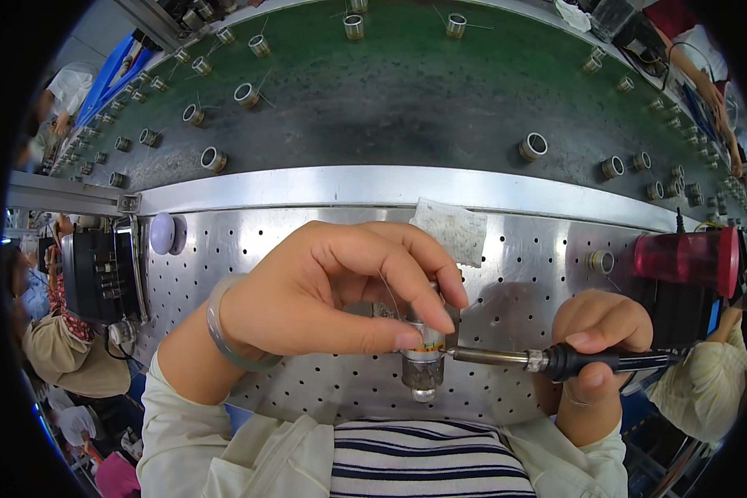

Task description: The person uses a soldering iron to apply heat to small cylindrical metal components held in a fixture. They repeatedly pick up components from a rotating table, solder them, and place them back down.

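My left hand (324, 286) arches over the perforated metal bench, thumb and fingers pinching a small metal cylinder (427, 342) with coloured marks round its lower edge. That cylinder sits on a shiny metal post (423, 378) with a rounded end. A thin wire rises by the fingers. In my right hand (604, 325) is a soldering iron (566, 363) with a black handle, held level. Its tip points left and meets the cylinder's lower edge; whether it touches, I cannot tell. My fingers hide part of the cylinder's top.
Beyond the bench's metal rail (324, 186) runs a green conveyor belt (373, 100) carrying many metal rings with wires. A white pad (452, 232), a loose ring (601, 262), a pink container (685, 259) and a purple round object (163, 233) lie around. People work at both sides.
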Demonstrator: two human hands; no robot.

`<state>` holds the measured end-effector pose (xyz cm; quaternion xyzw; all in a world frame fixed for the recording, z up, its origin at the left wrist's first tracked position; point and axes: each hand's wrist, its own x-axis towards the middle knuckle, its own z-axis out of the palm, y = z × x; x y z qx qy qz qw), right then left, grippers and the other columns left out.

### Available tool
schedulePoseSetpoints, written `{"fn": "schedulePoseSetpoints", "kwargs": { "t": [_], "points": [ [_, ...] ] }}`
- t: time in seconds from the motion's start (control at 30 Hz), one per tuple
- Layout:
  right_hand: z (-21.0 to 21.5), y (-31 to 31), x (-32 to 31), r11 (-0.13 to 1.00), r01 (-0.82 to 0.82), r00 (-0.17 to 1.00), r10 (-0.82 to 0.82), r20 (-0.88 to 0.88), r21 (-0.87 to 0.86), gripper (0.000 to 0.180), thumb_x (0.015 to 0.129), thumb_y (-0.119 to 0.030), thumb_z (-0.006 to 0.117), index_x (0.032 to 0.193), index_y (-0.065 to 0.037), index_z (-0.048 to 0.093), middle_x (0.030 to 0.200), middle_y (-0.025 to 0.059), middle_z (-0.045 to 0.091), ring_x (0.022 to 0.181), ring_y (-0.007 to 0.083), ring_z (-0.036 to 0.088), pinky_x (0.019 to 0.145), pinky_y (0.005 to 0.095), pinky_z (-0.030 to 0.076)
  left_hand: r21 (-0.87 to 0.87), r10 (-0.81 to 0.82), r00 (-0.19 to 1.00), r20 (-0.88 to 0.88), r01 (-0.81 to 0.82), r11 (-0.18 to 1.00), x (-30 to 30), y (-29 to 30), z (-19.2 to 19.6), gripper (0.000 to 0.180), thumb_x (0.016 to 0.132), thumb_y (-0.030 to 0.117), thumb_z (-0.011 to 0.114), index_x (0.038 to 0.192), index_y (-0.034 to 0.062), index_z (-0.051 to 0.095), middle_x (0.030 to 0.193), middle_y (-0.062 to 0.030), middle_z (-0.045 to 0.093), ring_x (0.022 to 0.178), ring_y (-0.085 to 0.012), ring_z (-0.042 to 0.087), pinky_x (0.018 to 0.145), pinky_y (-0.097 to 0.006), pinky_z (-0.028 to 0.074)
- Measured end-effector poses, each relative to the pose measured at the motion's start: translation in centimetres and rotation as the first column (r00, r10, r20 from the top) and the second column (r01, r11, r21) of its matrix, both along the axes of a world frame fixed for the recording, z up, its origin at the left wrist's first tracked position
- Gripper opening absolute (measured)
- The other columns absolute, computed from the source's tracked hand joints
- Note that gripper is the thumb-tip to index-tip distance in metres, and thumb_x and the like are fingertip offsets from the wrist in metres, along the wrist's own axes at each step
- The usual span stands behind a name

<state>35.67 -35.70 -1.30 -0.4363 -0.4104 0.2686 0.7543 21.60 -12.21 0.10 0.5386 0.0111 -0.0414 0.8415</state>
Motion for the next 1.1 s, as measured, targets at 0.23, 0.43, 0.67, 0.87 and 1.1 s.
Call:
{"fn": "schedulePoseSetpoints", "kwargs": {
  "t": [0.23, 0.43, 0.67, 0.87, 1.1],
  "points": [
    [-0.4, -0.1, 0.3, 1.000, -0.012, 0.996, 0.011, 0.091, 0.012, 0.027, 0.067, -0.001, 0.078, 0.086, 0.006, 0.060, 0.065, 0.0134, 0.061, 0.047, 0.0190, 0.055, 0.043, 0.0264, 0.041, -0.022, 0.035, 0.998, 0.046, -0.034, 0.999, 0.1, -0.1, -0.4, 0.017, 0.065, -0.010, 0.073, 0.078, 0.0011, 0.070, 0.104, -0.0234, 0.061, 0.094, -0.0257, 0.061, 0.086, -0.033, 0.045],
    [-0.5, 0.0, 0.5, 0.999, -0.021, 0.993, 0.017, 0.118, 0.035, 0.030, 0.067, -0.002, 0.079, 0.088, 0.006, 0.060, 0.066, 0.0135, 0.061, 0.048, 0.0195, 0.056, 0.043, 0.0275, 0.042, 0.009, 0.018, 0.996, 0.083, -0.019, 1.000, 0.1, -0.1, -0.6, 0.015, 0.065, -0.008, 0.075, 0.075, 0.0023, 0.071, 0.104, -0.0232, 0.061, 0.095, -0.0259, 0.061, 0.086, -0.033, 0.045],
    [-0.6, -0.1, 0.9, 0.999, -0.045, 0.988, 0.040, 0.151, 0.031, 0.031, 0.067, -0.002, 0.080, 0.090, 0.006, 0.060, 0.066, 0.0133, 0.061, 0.049, 0.0196, 0.057, 0.043, 0.0275, 0.042, 0.006, 0.005, 0.999, 0.052, -0.006, 1.000, 0.2, 0.0, -0.6, 0.015, 0.064, -0.008, 0.075, 0.075, 0.0019, 0.071, 0.104, -0.0230, 0.062, 0.095, -0.0260, 0.061, 0.087, -0.033, 0.045],
    [-0.4, -0.2, 1.0, 0.999, -0.047, 0.985, 0.044, 0.168, 0.013, 0.030, 0.067, -0.002, 0.079, 0.089, 0.005, 0.060, 0.066, 0.0131, 0.061, 0.049, 0.0202, 0.057, 0.044, 0.0277, 0.043, -0.010, -0.003, 1.000, 0.006, 0.003, 1.000, 0.3, 0.0, -0.5, 0.015, 0.064, -0.009, 0.074, 0.074, 0.0011, 0.071, 0.104, -0.0234, 0.061, 0.095, -0.0265, 0.061, 0.087, -0.033, 0.045],
    [0.0, -0.2, 1.6, 0.997, -0.079, 0.967, 0.081, 0.242, -0.016, 0.028, 0.067, -0.003, 0.079, 0.087, 0.004, 0.060, 0.067, 0.0127, 0.061, 0.050, 0.0213, 0.057, 0.045, 0.0281, 0.044, -0.152, -0.043, 0.990, -0.133, 0.022, 0.988, 0.5, 0.0, -0.2, 0.044, 0.071, -0.010, 0.068, 0.114, -0.0075, 0.060, 0.106, -0.0241, 0.062, 0.098, -0.0226, 0.061, 0.076, -0.025, 0.050]
  ]
}}
